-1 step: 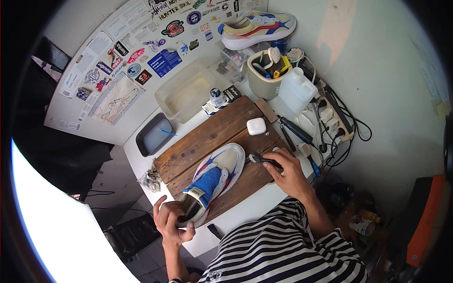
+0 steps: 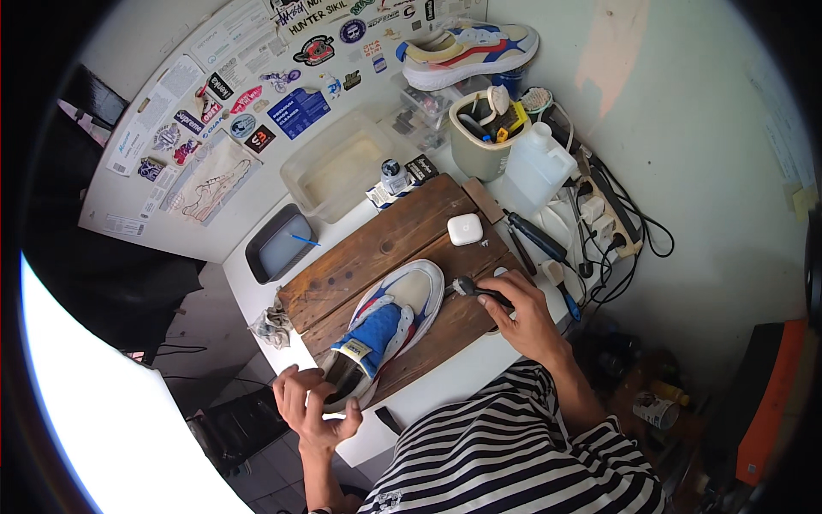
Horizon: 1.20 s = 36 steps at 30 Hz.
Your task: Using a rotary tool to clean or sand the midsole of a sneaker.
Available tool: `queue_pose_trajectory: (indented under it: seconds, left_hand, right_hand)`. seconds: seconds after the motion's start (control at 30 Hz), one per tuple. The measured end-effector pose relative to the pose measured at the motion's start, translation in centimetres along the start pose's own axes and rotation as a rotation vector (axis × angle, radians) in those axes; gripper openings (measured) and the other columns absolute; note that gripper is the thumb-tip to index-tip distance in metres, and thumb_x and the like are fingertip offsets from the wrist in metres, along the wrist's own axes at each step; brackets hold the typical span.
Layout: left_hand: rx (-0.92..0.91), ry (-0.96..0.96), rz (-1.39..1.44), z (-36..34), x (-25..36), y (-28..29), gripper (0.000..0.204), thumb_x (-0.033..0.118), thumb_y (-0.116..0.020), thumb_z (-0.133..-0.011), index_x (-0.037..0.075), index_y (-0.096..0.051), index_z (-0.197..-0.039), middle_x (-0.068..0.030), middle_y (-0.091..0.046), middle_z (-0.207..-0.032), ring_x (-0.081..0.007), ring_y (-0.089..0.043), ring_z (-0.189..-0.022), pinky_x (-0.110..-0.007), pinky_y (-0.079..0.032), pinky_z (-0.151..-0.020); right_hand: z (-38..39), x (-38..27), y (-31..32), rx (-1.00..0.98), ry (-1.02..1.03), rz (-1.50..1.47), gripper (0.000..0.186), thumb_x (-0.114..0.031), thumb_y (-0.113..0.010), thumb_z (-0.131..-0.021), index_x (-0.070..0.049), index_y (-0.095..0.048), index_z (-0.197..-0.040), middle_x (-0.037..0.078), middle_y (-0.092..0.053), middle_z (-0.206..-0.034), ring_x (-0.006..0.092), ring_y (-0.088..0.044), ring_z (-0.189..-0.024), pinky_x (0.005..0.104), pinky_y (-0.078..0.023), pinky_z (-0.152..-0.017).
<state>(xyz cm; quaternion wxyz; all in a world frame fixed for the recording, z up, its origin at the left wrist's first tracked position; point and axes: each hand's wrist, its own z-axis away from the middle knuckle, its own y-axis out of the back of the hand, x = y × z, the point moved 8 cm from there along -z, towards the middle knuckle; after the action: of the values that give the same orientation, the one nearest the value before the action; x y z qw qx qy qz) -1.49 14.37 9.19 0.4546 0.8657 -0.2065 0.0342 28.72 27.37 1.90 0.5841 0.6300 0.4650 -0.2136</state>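
A white sneaker with a blue tongue and red trim [image 2: 399, 300] lies on a wooden board [image 2: 385, 231], toe away from me. My left hand [image 2: 312, 403] is at its heel with the fingers apart and curved, holding nothing; whether a fingertip touches it is unclear. My right hand [image 2: 518, 313] grips a small black brush [image 2: 484, 293], its head just right of the toe. A white rounded case [image 2: 465, 229] lies above the brush on the board.
A grey tray [image 2: 278, 248], clear tub [image 2: 317, 171], bottle [image 2: 394, 177], tool bin [image 2: 484, 141], jug [image 2: 535, 171], crumpled cloth [image 2: 272, 324] and power strip with cables [image 2: 599, 206] surround the board. Another sneaker [image 2: 467, 51] sits raised at the back, by a sticker-covered panel [image 2: 223, 163].
My left hand has shifted slightly left, away from the sneaker's heel. The brush and my right hand have barely moved.
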Motion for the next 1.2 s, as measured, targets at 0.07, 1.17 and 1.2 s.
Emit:
queue_pose_trajectory:
  seconds: [0.07, 1.17, 1.2]
  left_hand:
    - [-0.053, 0.116, -0.128, 0.7, 2.5, -0.4, 0.032, 0.032, -0.083, -0.073, 0.009, -0.066, -0.088, -0.0086, -0.063, -0.096, -0.0275, -0.063, -0.089, -0.049, -0.045, -0.089]
    - [-0.281, 0.266, -0.053, -6.7, 1.0, -4.9, 0.047, 0.035, -0.082, -0.086, -0.005, -0.067, -0.066, -0.0143, -0.068, -0.086, -0.0348, -0.062, -0.067, -0.045, -0.051, -0.066]
    - [-0.282, 0.266, -0.052, -6.9, 1.0, -4.9, 0.047, 0.035, -0.082, -0.086, -0.005, -0.067, -0.066, -0.0143, -0.068, -0.086, -0.0348, -0.062, -0.067, -0.045, -0.051, -0.066]
  right_hand:
    - [0.1, 0.3, -0.1, -0.005, -0.022, -0.022, 0.022, -0.007, -0.073, -0.098, 0.001, -0.07, -0.118, 0.012, -0.068, -0.098, 0.022, -0.067, -0.077, 0.0321, -0.054, -0.064]
    - [-3.4, -3.4, 2.9, -0.025, 0.306, 0.617, 0.029, -0.009, -0.081, -0.08, -0.02, -0.081, -0.107, -0.001, -0.062, -0.097, 0.0171, -0.061, -0.104, 0.0629, -0.012, -0.128]
    - [-3.7, -3.2, 3.3, -0.002, 0.255, 0.681, 0.03, -0.01, -0.082, -0.08, -0.02, -0.081, -0.108, -0.001, -0.063, -0.098, 0.0171, -0.061, -0.104, 0.0629, -0.012, -0.128]
